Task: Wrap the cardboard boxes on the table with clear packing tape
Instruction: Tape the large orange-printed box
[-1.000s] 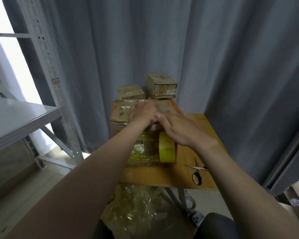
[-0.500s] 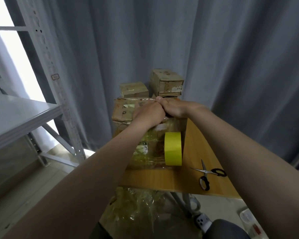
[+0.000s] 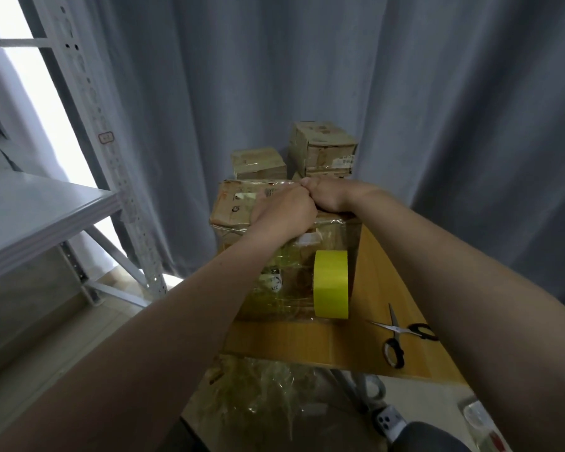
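Observation:
A large cardboard box [image 3: 232,203], covered in shiny clear tape, stands on the wooden table [image 3: 375,272]. My left hand [image 3: 284,212] and my right hand [image 3: 335,195] lie on the box's top near its far edge, knuckles touching. The fingers of both hands are curled, and they seem to pinch the clear tape on the box where they meet; the fingertips are hidden. A yellow-looking tape roll [image 3: 331,283] stands on edge against the box's near face. Two smaller taped boxes, a left one [image 3: 258,163] and a right one [image 3: 322,148], sit behind it.
Black-handled scissors [image 3: 395,337] lie on the table to the right of the roll. A grey metal shelf [image 3: 30,216] juts in on the left. Grey curtains hang behind. Crumpled clear tape [image 3: 258,396] is heaped under the table, with a phone [image 3: 388,425] on the floor.
My right hand slid from lying flat on the box top to its far edge and curled up against my left hand. Over the last half second both hands stayed put.

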`<state>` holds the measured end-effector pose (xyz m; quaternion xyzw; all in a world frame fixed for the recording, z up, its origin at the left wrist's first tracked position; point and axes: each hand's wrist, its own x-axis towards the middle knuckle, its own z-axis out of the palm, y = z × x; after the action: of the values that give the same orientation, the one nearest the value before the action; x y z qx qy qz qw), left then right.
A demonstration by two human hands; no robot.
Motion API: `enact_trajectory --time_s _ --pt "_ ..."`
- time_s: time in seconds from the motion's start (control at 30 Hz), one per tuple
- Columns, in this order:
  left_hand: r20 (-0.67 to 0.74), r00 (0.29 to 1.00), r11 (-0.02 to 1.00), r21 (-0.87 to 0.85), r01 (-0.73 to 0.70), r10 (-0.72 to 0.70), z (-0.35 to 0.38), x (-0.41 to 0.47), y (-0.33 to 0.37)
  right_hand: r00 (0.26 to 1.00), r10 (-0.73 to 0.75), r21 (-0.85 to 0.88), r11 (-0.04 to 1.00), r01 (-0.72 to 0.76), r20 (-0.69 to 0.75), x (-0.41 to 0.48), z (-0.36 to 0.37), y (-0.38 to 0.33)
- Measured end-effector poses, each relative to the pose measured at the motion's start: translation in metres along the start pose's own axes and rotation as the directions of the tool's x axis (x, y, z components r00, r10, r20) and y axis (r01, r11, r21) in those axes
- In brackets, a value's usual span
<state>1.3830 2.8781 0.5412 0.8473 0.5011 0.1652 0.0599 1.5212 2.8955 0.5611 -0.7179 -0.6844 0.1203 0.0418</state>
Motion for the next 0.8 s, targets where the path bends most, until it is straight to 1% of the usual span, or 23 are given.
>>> enact_trajectory --time_s 0.07,0.17,0.2,0.27,0.33,0.37,0.4,0.43,0.5,0.57,0.63,0.7,0.77,0.8 --pt "-0.037 0.999 0.998 -0.062 0.02 -0.023 -0.001 0.0 0.0 1.0 -0.018 -0.076 0.997 0.019 0.022 -0.024 -0.003 -0.009" --pt "-0.067 0.998 0.995 -0.104 0.01 -0.017 -0.001 0.0 -0.002 0.999 -0.048 -0.127 0.991 0.046 -0.018 -0.059 0.0 -0.018" --pt "-0.071 0.997 0.994 -0.11 0.007 -0.015 -0.001 0.0 -0.002 0.998 -0.048 -0.114 0.993 0.042 -0.048 -0.07 0.003 -0.018" --pt "-0.082 0.996 0.993 -0.12 0.016 -0.026 0.0 -0.002 -0.001 0.991 -0.046 -0.034 0.999 0.042 -0.125 -0.09 0.011 -0.015" --pt "-0.109 0.994 0.992 -0.125 0.017 -0.031 -0.002 -0.004 0.001 0.965 -0.084 0.066 0.992 0.103 -0.247 -0.101 0.024 -0.009" --pt "-0.15 0.988 0.989 -0.146 0.013 -0.035 -0.002 -0.006 0.002 0.946 -0.104 0.097 0.985 0.14 -0.307 -0.104 0.031 -0.005" --pt "-0.224 0.974 0.983 -0.182 -0.004 -0.037 -0.002 -0.009 0.003 0.927 -0.111 0.126 0.978 0.165 -0.357 -0.104 0.037 0.0" --pt "-0.33 0.944 0.973 -0.226 -0.053 -0.025 -0.001 -0.012 0.003 0.913 -0.089 0.174 0.97 0.17 -0.397 -0.104 0.042 0.004" --pt "-0.525 0.849 0.941 -0.251 -0.226 0.064 0.001 -0.024 0.003 0.893 -0.005 0.308 0.938 0.161 -0.45 -0.109 0.05 0.01" --pt "-0.637 0.757 0.899 -0.234 -0.371 0.147 0.0 -0.036 0.0 0.858 0.01 0.417 0.877 0.239 -0.513 -0.119 0.057 0.009" --pt "-0.712 0.686 0.87 -0.234 -0.433 0.15 -0.006 -0.044 -0.006 0.826 0.023 0.515 0.792 0.329 -0.563 -0.131 0.063 0.008" --pt "-0.784 0.617 0.879 -0.25 -0.407 0.063 -0.009 -0.051 -0.015 0.812 0.055 0.577 0.732 0.363 -0.582 -0.144 0.066 0.009" --pt "-0.809 0.575 0.879 -0.358 -0.315 -0.124 -0.005 -0.059 -0.026 0.817 0.117 0.661 0.657 0.363 -0.565 -0.155 0.069 0.011" --pt "-0.783 0.569 0.86 -0.451 -0.24 -0.251 -0.001 -0.064 -0.031 0.83 0.17 0.719 0.609 0.336 -0.531 -0.158 0.074 0.013"
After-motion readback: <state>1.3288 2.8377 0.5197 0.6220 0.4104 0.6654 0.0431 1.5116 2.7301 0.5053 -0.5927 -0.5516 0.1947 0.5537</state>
